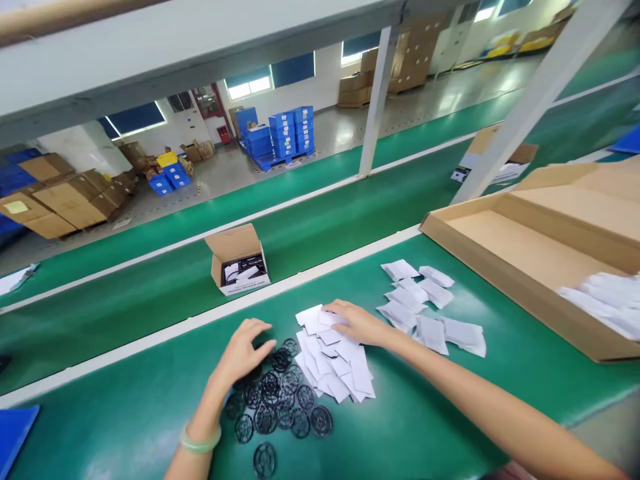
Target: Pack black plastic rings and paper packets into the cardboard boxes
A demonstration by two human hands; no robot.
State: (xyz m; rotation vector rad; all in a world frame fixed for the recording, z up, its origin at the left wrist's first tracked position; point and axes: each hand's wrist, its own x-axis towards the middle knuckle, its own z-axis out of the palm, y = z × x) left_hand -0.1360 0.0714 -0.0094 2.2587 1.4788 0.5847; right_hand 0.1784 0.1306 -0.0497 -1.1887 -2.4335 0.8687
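Note:
My left hand reaches over the far left edge of a heap of black spoked plastic rings. Its thumb and fingers are apart, with nothing visible between them. Beside the heap lies a pile of small white folded papers. On the far end of that pile rests my right hand, its thumb and index finger spread over the top sheets; its other fingers are partly hidden. Several flat white packets lie on the green table to the right of the papers.
A large open cardboard tray at the right holds more white packets. On a lower green belt beyond the table's pale edge stands a small open box with black parts. A white post rises behind it. A blue tray sits at the left.

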